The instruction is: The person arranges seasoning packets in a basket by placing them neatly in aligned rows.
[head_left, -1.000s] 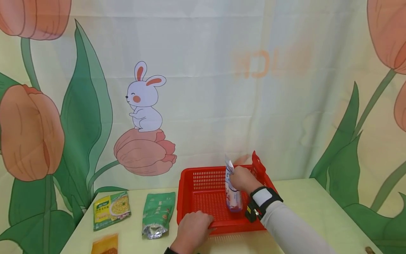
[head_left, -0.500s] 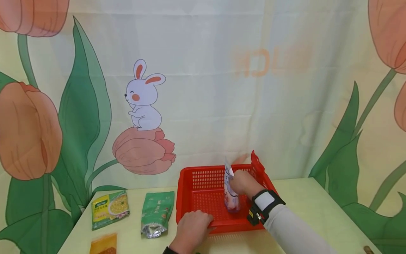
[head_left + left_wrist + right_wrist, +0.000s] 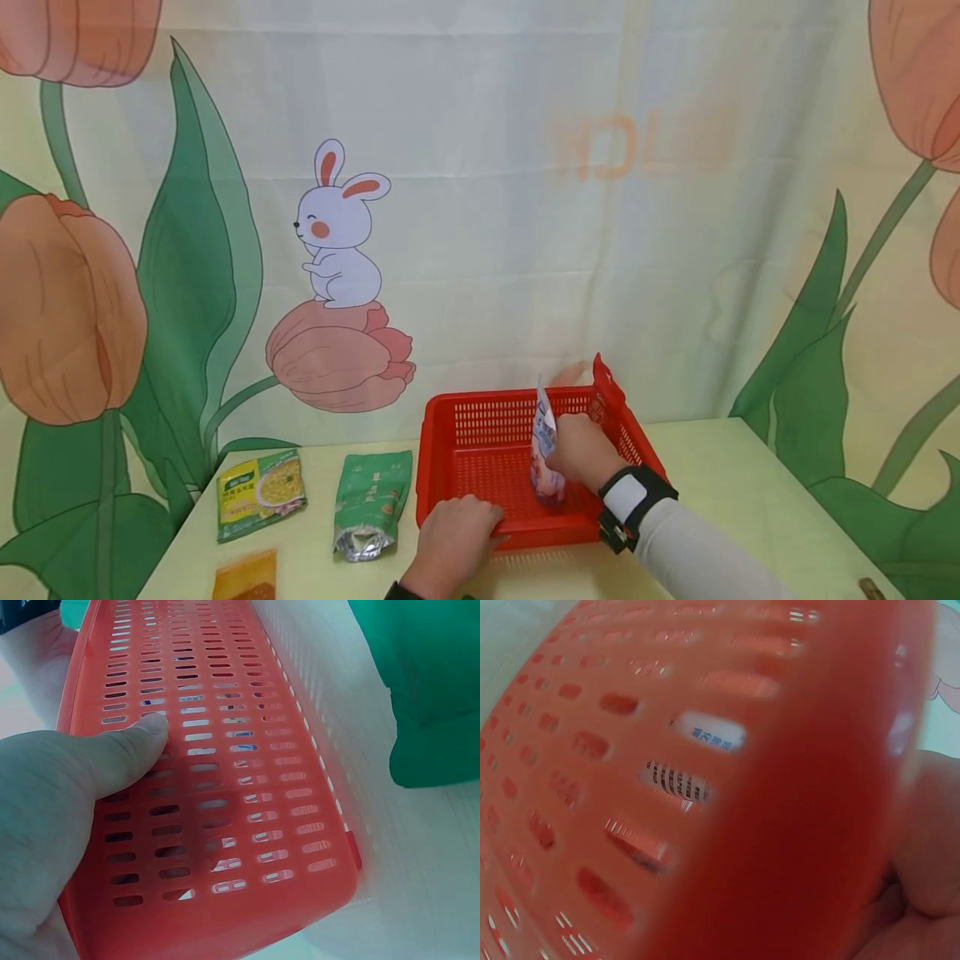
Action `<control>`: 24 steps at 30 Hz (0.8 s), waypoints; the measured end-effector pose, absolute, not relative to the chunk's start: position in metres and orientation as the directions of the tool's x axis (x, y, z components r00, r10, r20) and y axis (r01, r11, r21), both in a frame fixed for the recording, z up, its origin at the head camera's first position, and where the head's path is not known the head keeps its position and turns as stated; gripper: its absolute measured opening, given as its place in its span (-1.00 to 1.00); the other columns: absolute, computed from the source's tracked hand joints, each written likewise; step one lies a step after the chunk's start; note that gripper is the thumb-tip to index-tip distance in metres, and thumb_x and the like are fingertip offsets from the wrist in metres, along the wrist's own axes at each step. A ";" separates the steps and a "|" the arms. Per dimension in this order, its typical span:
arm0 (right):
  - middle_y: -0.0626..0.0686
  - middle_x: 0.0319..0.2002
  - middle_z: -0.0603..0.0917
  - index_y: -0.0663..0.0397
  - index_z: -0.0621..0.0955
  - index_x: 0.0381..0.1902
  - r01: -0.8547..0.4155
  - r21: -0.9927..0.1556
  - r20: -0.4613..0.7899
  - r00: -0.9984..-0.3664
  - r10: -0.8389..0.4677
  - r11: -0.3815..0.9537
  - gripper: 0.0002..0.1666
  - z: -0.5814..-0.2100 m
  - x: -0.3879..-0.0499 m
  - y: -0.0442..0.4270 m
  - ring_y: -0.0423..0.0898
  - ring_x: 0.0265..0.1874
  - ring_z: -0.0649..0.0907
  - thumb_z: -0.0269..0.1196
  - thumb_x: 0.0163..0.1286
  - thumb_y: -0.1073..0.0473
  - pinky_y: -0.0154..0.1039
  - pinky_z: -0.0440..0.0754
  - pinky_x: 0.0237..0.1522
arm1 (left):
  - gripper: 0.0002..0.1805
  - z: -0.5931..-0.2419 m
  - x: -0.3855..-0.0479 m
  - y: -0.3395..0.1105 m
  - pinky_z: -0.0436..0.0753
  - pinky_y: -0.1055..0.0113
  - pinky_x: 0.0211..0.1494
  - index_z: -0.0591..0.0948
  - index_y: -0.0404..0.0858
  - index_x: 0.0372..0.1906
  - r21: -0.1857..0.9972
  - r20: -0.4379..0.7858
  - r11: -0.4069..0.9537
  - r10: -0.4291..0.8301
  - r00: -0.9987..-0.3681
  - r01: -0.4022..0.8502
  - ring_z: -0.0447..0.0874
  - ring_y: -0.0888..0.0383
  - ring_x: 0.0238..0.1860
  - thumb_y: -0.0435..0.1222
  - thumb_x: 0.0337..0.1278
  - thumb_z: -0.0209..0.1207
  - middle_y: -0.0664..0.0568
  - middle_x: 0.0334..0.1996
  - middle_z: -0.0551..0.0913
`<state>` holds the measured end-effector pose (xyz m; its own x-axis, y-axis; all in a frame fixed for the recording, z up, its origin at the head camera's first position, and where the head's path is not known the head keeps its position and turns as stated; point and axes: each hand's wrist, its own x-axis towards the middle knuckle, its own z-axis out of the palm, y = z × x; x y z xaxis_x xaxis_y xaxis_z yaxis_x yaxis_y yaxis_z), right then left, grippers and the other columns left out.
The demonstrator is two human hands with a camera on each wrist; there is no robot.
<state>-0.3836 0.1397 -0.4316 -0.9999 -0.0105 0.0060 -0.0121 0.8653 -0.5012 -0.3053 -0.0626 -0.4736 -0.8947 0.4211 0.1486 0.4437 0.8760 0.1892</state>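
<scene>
A red plastic basket [image 3: 480, 421] with slotted walls stands on the table. My left hand [image 3: 457, 533] grips its near rim; in the left wrist view the thumb [image 3: 124, 754] lies along the outside of the wall. Inside the basket, my right hand [image 3: 585, 450] pinches a white, pink and purple pouch [image 3: 543, 471] by its upper side. The pouch stands on edge, slightly tilted; whether it touches the floor I cannot tell. A red packet [image 3: 607, 387] leans upright in the back right corner. The right wrist view is mostly filled by the basket wall [image 3: 577, 750].
Left of the basket lie a green pouch [image 3: 373, 504] with a silver end and a yellow-green soup packet [image 3: 262, 493]. An orange-yellow packet [image 3: 246, 575] is cut off by the lower frame edge. A printed curtain [image 3: 480, 208] hangs close behind the table.
The right hand and the pouch have sunk slightly in the basket, and the right wrist has turned a little. My left hand keeps its place on the rim.
</scene>
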 end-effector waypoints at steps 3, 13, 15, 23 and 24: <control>0.12 -0.26 0.77 0.18 0.69 -0.02 0.023 -0.498 -0.004 -1.000 0.025 0.867 -0.51 -0.430 -0.383 0.142 -0.01 -0.43 0.71 0.56 0.07 0.23 0.06 0.80 -0.16 | -0.75 -0.474 -0.305 -0.061 0.75 0.24 -0.11 0.84 -0.03 -0.18 0.195 0.152 0.874 0.420 -0.894 0.444 0.53 0.27 -0.56 -0.10 0.00 0.51 0.19 -0.45 0.80; 0.12 -0.45 0.73 0.15 0.66 -0.06 0.167 -0.621 -0.096 -0.986 0.137 0.766 -0.67 -0.430 -0.380 0.149 0.04 -0.62 0.76 0.46 0.22 0.24 -0.17 0.73 -0.57 | -0.72 -0.473 -0.306 -0.060 0.74 0.23 -0.10 0.84 -0.05 -0.14 0.198 0.134 0.880 0.413 -0.901 0.432 0.51 0.26 -0.56 -0.09 0.00 0.52 0.18 -0.46 0.78; 0.11 -0.48 0.73 0.16 0.66 -0.08 0.149 -0.613 -0.080 -0.989 0.127 0.776 -0.70 -0.430 -0.379 0.149 0.03 -0.63 0.75 0.45 0.24 0.24 -0.19 0.73 -0.58 | -0.72 -0.473 -0.307 -0.061 0.74 0.23 -0.11 0.83 -0.05 -0.14 0.194 0.136 0.881 0.410 -0.902 0.431 0.51 0.25 -0.56 -0.10 0.00 0.52 0.18 -0.46 0.78; 0.08 -0.50 0.70 0.18 0.66 -0.06 0.104 -0.556 -0.023 -0.994 0.110 0.824 -0.66 -0.433 -0.377 0.152 -0.01 -0.70 0.71 0.46 0.22 0.23 -0.26 0.67 -0.66 | -0.74 -0.476 -0.306 -0.060 0.72 0.20 -0.12 0.83 -0.07 -0.16 0.188 0.130 0.887 0.403 -0.906 0.422 0.51 0.24 -0.54 -0.13 0.00 0.52 0.16 -0.45 0.79; 0.08 -0.50 0.70 0.18 0.66 -0.05 0.102 -0.545 -0.019 -0.994 0.110 0.832 -0.65 -0.433 -0.377 0.153 -0.02 -0.70 0.70 0.46 0.22 0.24 -0.28 0.66 -0.66 | -0.74 -0.476 -0.306 -0.060 0.72 0.19 -0.11 0.83 -0.07 -0.16 0.189 0.128 0.887 0.404 -0.906 0.422 0.51 0.24 -0.54 -0.13 0.00 0.52 0.16 -0.44 0.80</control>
